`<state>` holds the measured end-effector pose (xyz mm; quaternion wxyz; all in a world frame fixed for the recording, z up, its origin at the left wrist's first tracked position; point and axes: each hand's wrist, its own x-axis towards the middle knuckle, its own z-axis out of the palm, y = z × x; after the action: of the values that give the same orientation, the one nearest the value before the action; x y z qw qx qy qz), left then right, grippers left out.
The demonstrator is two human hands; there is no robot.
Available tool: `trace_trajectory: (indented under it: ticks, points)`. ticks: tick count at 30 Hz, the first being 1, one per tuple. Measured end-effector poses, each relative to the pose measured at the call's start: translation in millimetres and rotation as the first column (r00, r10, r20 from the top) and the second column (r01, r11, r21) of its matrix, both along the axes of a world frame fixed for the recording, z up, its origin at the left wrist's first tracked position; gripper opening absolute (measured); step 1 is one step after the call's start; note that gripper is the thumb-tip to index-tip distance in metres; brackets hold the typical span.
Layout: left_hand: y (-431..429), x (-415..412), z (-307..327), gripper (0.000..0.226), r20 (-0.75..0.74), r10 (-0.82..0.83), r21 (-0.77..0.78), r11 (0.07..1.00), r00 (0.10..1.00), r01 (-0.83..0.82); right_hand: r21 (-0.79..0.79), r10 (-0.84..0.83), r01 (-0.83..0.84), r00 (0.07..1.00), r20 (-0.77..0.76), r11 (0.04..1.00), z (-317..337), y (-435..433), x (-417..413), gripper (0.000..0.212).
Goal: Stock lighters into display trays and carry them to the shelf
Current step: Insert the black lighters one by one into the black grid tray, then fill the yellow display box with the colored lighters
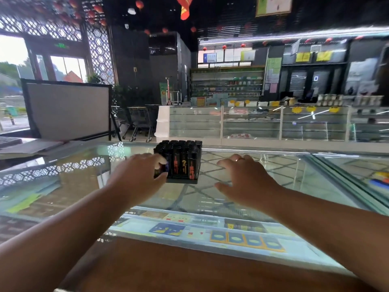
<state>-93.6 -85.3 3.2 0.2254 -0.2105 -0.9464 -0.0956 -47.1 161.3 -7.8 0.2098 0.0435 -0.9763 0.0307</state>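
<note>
A black display tray point(182, 181) full of several upright black lighters point(185, 161) with orange markings stands on the glass counter point(263, 165), just beyond my hands. My left hand point(139, 175) is at the tray's left front corner, fingers curled around a lighter or the tray's corner there; which one I cannot tell. My right hand point(244, 180) hovers a short way right of the tray with fingers spread and relaxed, touching nothing, a ring on one finger.
Under the glass lie flat packets point(246, 239). A framed board point(67, 108) and a laptop point(31, 146) stand at the counter's left. Across the aisle are glass showcases point(252, 123), wall shelves point(227, 83) and shopping carts point(139, 121).
</note>
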Motion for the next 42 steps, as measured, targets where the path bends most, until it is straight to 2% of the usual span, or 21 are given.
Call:
trace_trajectory:
  ticks: [4, 8, 15, 20, 24, 29, 34, 39, 42]
  points:
    - [56, 43, -2, 0.052, -0.051, -0.206, 0.018, 0.978, 0.977, 0.207, 0.096, -0.041, 0.04, 0.999, 0.001, 0.995, 3, 40, 38, 0.059]
    - [124, 48, -11, 0.058, -0.068, -0.373, -0.005, 0.928, 0.926, 0.373, 0.154, -0.129, 0.124, 0.991, 0.021, 0.98, 5, 90, 71, 0.061]
    - [236, 20, -4, 0.057, -0.086, -0.567, -0.066, 0.823, 0.819, 0.563, 0.218, -0.271, 0.26, 0.962, 0.018, 0.941, 23, 184, 125, 0.068]
    - [302, 9, -8, 0.06, 0.005, -0.637, -0.023, 0.77, 0.771, 0.637, 0.244, -0.452, 0.423, 0.888, 0.078, 0.873, 16, 247, 131, 0.068]
    - [338, 16, -14, 0.059, 0.083, -0.655, 0.077, 0.756, 0.751, 0.65, 0.216, -0.494, 0.463, 0.862, 0.115, 0.859, 18, 281, 136, 0.074]
    - [379, 38, -11, 0.058, 0.177, -0.671, 0.136, 0.741, 0.72, 0.657, 0.037, -0.51, 0.515, 0.833, 0.215, 0.856, 25, 307, 149, 0.076]
    - [393, 69, -30, 0.053, 0.346, -0.561, 0.148, 0.824, 0.752, 0.546, -0.042, -0.501, 0.539, 0.807, 0.313, 0.841, 24, 332, 148, 0.088]
    - [390, 82, -40, 0.048, 0.342, -0.418, 0.084, 0.906, 0.842, 0.415, -0.063, -0.44, 0.497, 0.816, 0.375, 0.866, 18, 349, 123, 0.097]
    - [390, 85, -39, 0.05, 0.363, -0.368, 0.082, 0.928, 0.856, 0.365, -0.036, -0.421, 0.485, 0.793, 0.441, 0.874, 14, 356, 111, 0.101]
